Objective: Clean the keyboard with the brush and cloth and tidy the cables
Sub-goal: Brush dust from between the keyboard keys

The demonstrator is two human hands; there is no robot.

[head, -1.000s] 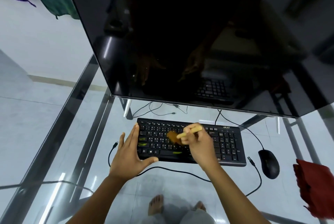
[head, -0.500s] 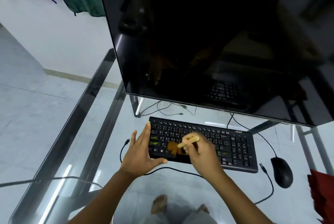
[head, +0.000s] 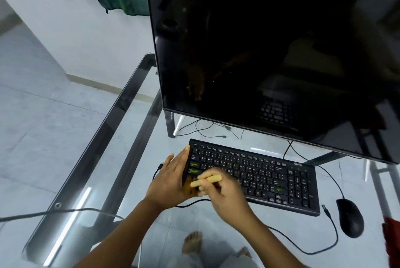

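Black keyboard [head: 255, 175] lies on the glass worktop [head: 121, 129]. Left hand [head: 171, 181], fingers spread, steadies its left end. Right hand [head: 225, 194] pinches a brush [head: 205, 181] over the left keys.

The counter [head: 216, 222] is clear glass on a dark metal frame, with grey floor tiles visible through it. At centre lies a black keyboard [head: 270, 178], angled slightly. At twelve o'clock from it stands a large dark monitor [head: 270, 51] on thin legs, loose thin cables [head: 207, 129] beneath. At four o'clock a black mouse [head: 350, 218] rests, its cable [head: 333, 239] looping at six o'clock. A red cloth [head: 392, 241] sits at the counter's three o'clock edge. Another cable [head: 54, 212] trails off at eight o'clock.
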